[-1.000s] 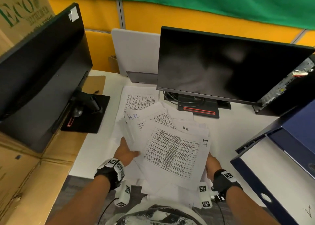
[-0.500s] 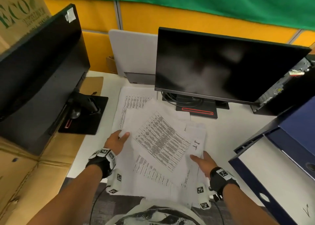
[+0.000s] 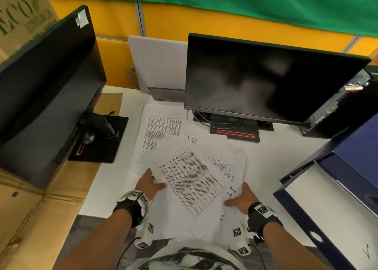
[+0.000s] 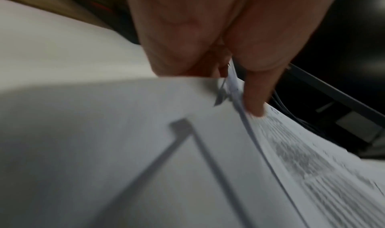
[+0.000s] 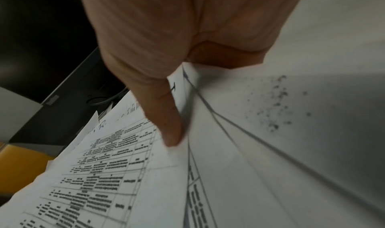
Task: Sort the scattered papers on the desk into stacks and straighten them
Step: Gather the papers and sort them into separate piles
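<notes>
Since half a second ago both hands have slid nearer the body along the fanned sheets, and the top table-printed sheet has swung so its "I.T" mark now sits by the right thumb.

Largest first: the white counter (image 3: 284,153) carries a dark monitor (image 3: 266,79) at the back, a second monitor (image 3: 41,89) on the left and a navy box file (image 3: 337,188) on the right. Between them lies the loose pile of papers (image 3: 190,179), skewed at several angles, its near edge overhanging the counter toward the person; one sheet (image 3: 161,126) lies flat behind, partly under the pile.

Holding the pile's left edge, the left hand (image 3: 150,184) has its thumb on top and, in the wrist view, fingers (image 4: 177,50) underneath, pinching several layers. At the right edge the right hand (image 3: 242,198) does likewise, thumb (image 5: 166,116) pressed on the printed face, fingers out of sight beneath.

My judgement: the paper is light, limp and slippery sheet on sheet, so the fan will slide apart or sag if gripped at one corner. Opposite long edges are the place to hold while squaring it.
</notes>
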Demonstrator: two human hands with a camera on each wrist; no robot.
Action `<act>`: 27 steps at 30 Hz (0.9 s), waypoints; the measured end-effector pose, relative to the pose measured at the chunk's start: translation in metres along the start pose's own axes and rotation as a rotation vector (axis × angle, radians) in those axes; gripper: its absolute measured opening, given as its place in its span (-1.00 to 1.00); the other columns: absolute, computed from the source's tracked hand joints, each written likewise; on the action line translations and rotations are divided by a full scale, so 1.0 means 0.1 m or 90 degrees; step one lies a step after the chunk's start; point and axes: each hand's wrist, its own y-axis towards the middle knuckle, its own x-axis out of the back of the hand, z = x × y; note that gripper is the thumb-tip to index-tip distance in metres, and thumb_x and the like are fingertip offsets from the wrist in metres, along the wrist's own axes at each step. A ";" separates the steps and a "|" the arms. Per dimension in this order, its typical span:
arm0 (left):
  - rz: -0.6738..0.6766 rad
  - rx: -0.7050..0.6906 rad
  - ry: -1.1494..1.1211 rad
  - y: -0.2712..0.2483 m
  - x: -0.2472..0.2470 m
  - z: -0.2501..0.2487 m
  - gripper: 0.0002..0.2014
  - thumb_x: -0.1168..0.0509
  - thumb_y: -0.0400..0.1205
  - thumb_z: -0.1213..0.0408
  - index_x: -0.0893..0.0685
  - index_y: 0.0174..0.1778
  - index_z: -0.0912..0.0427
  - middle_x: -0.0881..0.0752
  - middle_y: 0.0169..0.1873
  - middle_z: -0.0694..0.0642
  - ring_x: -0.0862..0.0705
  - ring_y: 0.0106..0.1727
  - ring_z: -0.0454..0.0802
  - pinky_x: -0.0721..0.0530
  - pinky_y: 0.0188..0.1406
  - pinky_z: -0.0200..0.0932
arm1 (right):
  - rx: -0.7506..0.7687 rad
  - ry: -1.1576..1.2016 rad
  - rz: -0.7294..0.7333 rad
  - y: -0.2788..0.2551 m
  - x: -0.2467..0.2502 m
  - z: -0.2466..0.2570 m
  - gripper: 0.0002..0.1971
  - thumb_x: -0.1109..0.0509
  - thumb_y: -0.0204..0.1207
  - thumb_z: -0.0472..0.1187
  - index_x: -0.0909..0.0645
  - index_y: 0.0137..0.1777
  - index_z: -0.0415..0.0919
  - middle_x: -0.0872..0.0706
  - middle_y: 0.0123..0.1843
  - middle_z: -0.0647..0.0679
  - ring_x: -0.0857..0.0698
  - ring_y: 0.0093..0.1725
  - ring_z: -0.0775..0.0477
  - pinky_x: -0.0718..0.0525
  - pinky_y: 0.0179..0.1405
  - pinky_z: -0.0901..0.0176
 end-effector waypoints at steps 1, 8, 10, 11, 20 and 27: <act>-0.018 -0.009 0.041 0.00 -0.01 0.01 -0.28 -0.44 0.53 0.32 -0.27 0.59 0.08 -0.54 0.45 0.11 -0.53 0.44 0.10 -0.46 0.38 -0.10 | 0.002 0.021 0.005 0.00 0.00 0.00 -0.02 -0.76 0.10 -0.25 -0.32 0.51 -0.18 -0.63 0.35 -0.09 -0.60 0.31 -0.14 -0.56 0.40 -0.05; -0.094 -0.032 0.085 0.04 0.14 -0.12 -0.41 -0.06 0.63 0.47 -0.31 0.60 0.00 -0.58 0.41 0.21 -0.58 0.35 0.22 -0.50 0.37 -0.03 | -0.024 0.149 -0.012 -0.03 0.02 0.09 -0.27 -0.47 0.49 0.06 -0.30 0.60 -0.13 -0.48 0.54 -0.10 -0.48 0.46 -0.21 -0.41 0.42 -0.13; -0.070 -0.035 0.123 0.07 0.13 -0.17 -0.53 -0.14 0.69 0.34 -0.35 0.56 0.09 -0.56 0.43 0.23 -0.56 0.40 0.21 -0.46 0.38 -0.06 | -0.036 0.139 -0.014 -0.05 0.01 0.10 -0.22 -0.45 0.52 0.06 -0.20 0.66 -0.13 -0.39 0.61 -0.12 -0.41 0.54 -0.23 -0.37 0.47 -0.16; -0.065 -0.035 0.132 0.09 0.10 -0.19 -0.55 -0.19 0.70 0.24 -0.39 0.53 0.13 -0.55 0.43 0.24 -0.54 0.42 0.21 -0.45 0.39 -0.07 | -0.034 0.144 -0.016 -0.05 0.00 0.11 -0.21 -0.45 0.51 0.06 -0.20 0.66 -0.14 -0.38 0.62 -0.12 -0.40 0.55 -0.23 -0.36 0.48 -0.18; -0.081 -0.056 0.198 0.13 -0.39 -0.32 -0.66 -0.08 0.73 0.03 -0.47 -0.22 0.21 -0.55 -0.29 0.09 -0.53 -0.15 0.06 -0.49 -0.10 -0.10 | 0.025 0.168 0.022 -0.12 -0.06 0.10 -0.20 -0.62 0.35 -0.19 -0.32 0.57 -0.10 -0.56 0.49 -0.05 -0.55 0.42 -0.13 -0.45 0.50 -0.10; -0.013 -0.153 0.127 0.05 -0.37 -0.43 -0.80 -0.32 0.63 0.15 -0.62 0.07 0.19 -0.71 0.01 0.09 -0.64 0.00 0.01 -0.57 0.07 -0.12 | 0.114 0.159 -0.010 -0.30 0.04 0.33 -0.55 -0.47 0.47 -0.41 -0.53 0.26 0.02 -0.70 0.28 -0.03 -0.63 0.33 -0.12 -0.49 0.47 -0.17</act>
